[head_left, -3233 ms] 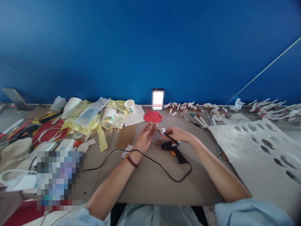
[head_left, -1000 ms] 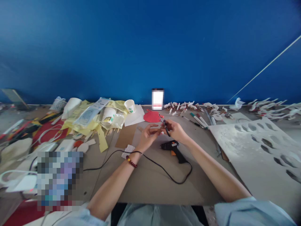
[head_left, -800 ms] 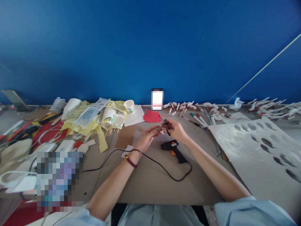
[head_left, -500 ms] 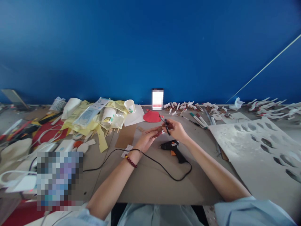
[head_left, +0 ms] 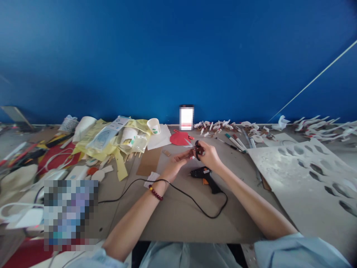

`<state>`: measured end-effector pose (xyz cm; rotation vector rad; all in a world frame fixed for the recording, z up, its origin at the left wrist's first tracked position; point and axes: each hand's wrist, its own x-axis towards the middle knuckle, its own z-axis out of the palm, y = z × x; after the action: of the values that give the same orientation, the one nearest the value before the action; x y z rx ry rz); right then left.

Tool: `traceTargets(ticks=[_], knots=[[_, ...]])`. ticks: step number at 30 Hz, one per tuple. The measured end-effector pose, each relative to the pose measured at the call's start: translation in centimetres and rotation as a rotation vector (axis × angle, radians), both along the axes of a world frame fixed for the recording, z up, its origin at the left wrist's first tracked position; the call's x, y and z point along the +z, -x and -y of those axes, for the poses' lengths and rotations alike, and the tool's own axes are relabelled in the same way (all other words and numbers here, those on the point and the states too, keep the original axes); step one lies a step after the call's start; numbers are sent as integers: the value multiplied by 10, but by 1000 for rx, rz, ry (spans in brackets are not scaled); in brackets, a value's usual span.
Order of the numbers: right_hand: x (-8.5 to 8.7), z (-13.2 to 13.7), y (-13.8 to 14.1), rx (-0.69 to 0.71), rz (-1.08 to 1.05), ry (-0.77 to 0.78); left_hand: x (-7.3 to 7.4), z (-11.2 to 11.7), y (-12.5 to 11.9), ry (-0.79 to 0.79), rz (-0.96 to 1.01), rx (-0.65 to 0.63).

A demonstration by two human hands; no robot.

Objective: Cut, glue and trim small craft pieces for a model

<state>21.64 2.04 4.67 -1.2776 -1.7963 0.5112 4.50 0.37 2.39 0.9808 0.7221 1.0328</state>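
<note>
My right hand [head_left: 208, 154] grips black-handled scissors [head_left: 198, 150], their blades parted and pointing up and to the left. Close against them, my left hand [head_left: 180, 159] is closed in a pinch around a small white piece [head_left: 192, 157], mostly covered by the fingers. Just beyond the blades lies a rounded red sheet [head_left: 179, 139]. Below my hands a black hot glue gun [head_left: 205, 175] rests on the table, and its cord [head_left: 178, 186] runs left across my left forearm.
A phone [head_left: 186, 118] stands against the blue wall. On the right are several small white bird-like figures [head_left: 248, 124], pens [head_left: 235, 141] and a large white sheet with cut-outs [head_left: 290, 167]. Leftward are a paper cup [head_left: 154, 126], brown cardboard [head_left: 147, 162] and yellow packaging [head_left: 92, 139].
The scissors have turned in my right hand, and their blades have spread apart. My left fingers have shifted slightly near the small white piece.
</note>
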Motion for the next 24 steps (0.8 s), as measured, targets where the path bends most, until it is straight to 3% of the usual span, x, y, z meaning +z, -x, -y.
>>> traceTargets(ticks=[10,15,24], knots=[[-12,-6,-6,45,-114,97,6,1,-3,58,90,47],[-9,-5,-5,44,-56,59,4,-1,-3,71,87,30],[-2,0,-2,25,-41,51,-1,-1,0,-51,-5,-5]])
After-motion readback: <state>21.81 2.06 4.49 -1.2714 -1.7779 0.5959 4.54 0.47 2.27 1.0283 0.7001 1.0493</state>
